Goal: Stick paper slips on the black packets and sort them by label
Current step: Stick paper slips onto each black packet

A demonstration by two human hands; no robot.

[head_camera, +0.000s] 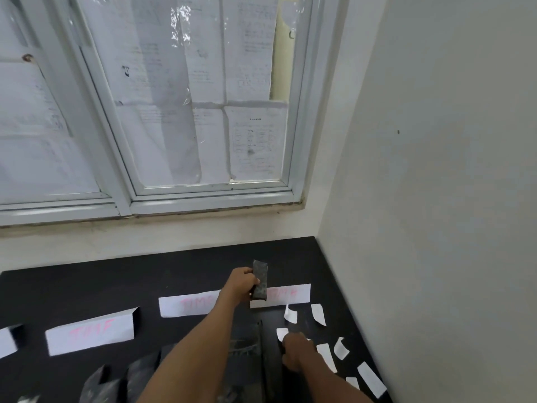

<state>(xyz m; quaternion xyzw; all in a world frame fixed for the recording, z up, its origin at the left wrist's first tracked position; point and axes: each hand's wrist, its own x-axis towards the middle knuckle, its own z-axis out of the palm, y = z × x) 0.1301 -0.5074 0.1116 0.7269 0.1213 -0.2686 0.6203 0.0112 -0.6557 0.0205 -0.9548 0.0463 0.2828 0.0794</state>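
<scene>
Left hand (242, 283), frame centre: clamped on black packet (259, 280), long axis upright, over rightmost label strip (290, 293). Right hand (296, 351), lower right: among paper slips (318, 314), grip unclear.

Black packet (259, 280) upright (held); slips (319, 314) scattered right.

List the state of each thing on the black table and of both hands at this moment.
Left hand: fingers shut on black packet.
Black packet: held upright above the rightmost label.
Right hand: down among the paper slips; grip unclear.
Paper slips: loose, some curled.
Label strips: lying flat, pink lettering up.
Window: shut, papered over.
</scene>
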